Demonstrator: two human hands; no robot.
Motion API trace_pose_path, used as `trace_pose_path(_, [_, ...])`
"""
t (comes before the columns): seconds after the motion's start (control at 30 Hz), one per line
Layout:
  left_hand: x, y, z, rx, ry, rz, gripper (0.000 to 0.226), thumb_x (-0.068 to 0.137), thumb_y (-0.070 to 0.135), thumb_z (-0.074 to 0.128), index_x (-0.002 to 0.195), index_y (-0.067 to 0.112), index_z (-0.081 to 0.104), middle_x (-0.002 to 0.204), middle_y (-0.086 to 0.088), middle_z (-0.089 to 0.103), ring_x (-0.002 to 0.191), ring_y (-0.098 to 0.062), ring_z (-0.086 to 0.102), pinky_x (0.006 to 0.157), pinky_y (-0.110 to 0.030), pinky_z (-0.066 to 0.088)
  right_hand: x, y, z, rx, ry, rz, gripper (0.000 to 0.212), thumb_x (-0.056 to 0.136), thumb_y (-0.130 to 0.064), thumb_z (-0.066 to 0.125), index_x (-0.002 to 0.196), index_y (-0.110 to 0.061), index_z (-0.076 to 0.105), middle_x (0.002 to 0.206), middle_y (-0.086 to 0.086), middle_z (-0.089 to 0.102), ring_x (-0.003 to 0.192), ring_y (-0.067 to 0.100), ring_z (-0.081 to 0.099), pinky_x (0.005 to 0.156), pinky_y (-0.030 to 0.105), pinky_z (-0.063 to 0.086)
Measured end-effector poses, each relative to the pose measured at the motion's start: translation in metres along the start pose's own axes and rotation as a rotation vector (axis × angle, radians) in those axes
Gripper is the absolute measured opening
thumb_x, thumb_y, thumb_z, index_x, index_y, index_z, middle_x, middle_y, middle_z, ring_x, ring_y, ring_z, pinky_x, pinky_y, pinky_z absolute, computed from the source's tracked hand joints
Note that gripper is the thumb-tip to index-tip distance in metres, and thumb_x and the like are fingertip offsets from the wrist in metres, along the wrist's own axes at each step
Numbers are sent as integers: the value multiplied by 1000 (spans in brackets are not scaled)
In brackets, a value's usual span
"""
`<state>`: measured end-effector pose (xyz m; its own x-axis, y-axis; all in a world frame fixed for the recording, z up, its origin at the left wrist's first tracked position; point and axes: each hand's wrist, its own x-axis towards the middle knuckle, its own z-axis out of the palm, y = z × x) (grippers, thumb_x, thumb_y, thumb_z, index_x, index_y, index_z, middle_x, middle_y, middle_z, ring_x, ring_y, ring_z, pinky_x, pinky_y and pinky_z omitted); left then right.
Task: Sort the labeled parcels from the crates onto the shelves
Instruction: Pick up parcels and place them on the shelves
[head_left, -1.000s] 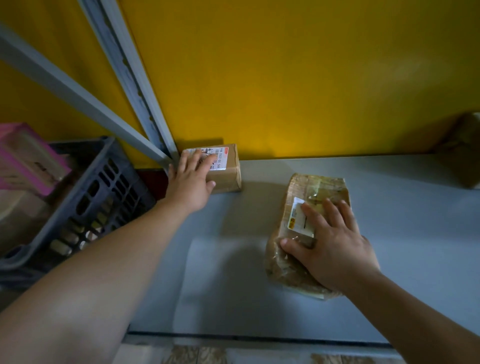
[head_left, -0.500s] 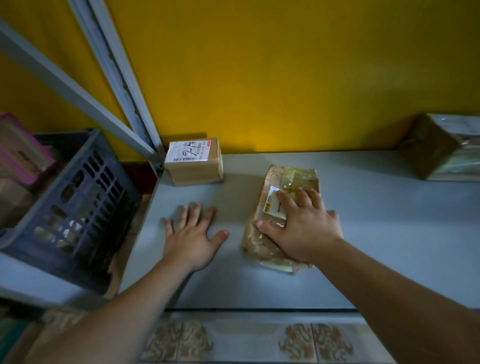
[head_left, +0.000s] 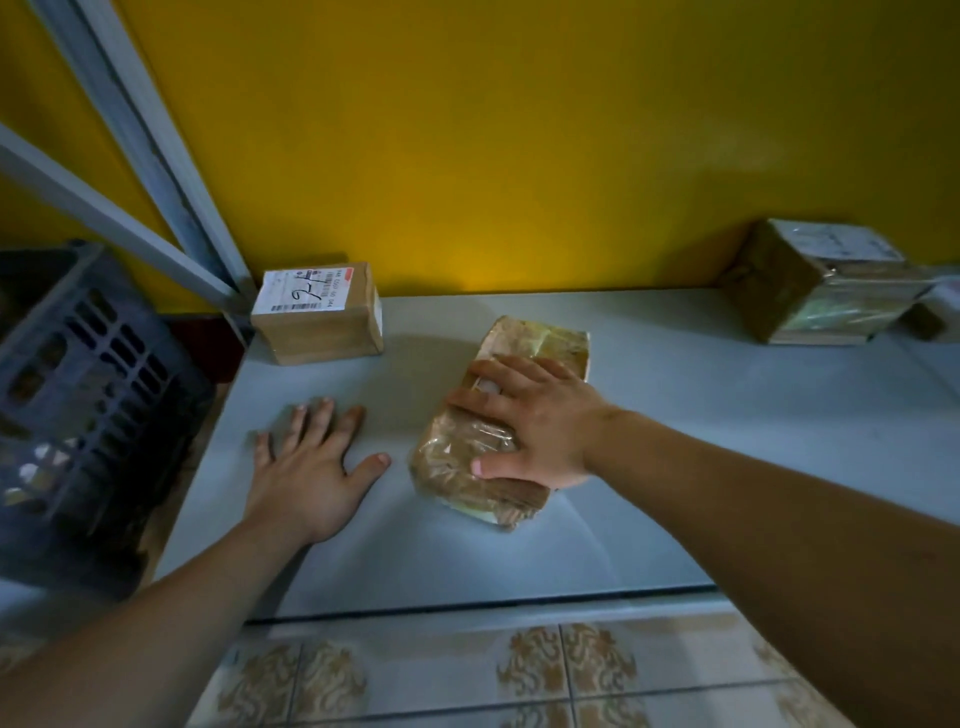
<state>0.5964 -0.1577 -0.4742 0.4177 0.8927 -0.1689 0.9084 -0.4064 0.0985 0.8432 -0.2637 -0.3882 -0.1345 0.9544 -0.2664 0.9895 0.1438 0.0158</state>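
The parcel (head_left: 540, 338) is pressed onto the shelf (head_left: 675, 467) at 1 o'clock under the flat right hand (head_left: 530, 421); the left hand (head_left: 306, 467) is spread empty; more is judged left in the crate (head_left: 88, 395).

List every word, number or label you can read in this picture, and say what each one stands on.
"27", handwritten, as best it reads: on the white label on top of the small cardboard box.
Printed lines and barcode on that same label: too small to read.
Label on the wrapped parcel: almost wholly hidden under the right hand, unreadable.
White label on the taped box at the far right: too blurred to read.
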Motion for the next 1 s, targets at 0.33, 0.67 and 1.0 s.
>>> trace_pose_path(0.33, [-2,1,-1,-10,5,-12,75,89,74,21,153,40,5,163,7,-7,149,-17,-10,118,-52,-4,27,37,-3,391,146,731,77,89,-80,19,155,-41,13,166,-1,7,151,37,5,114,69,4])
trace_pose_path(0.67, [-3,3,-1,0,21,-22,95,67,81,0,153,39,3,163,7,-8,149,-17,-11,118,-50,-4,28,38,15,107,169,642,80,86,-81,10,155,-40,14,166,1,6,149,38,8,114,64,16])
trace_pose_path(1.0, [-1,-2,5,-11,37,-10,94,70,83,0,153,40,5,163,8,-5,149,-16,-10,118,-50,-5,76,53,10,123,232,711,79,89,-79,11,153,-35,24,165,7,11,148,43,11,112,68,15])
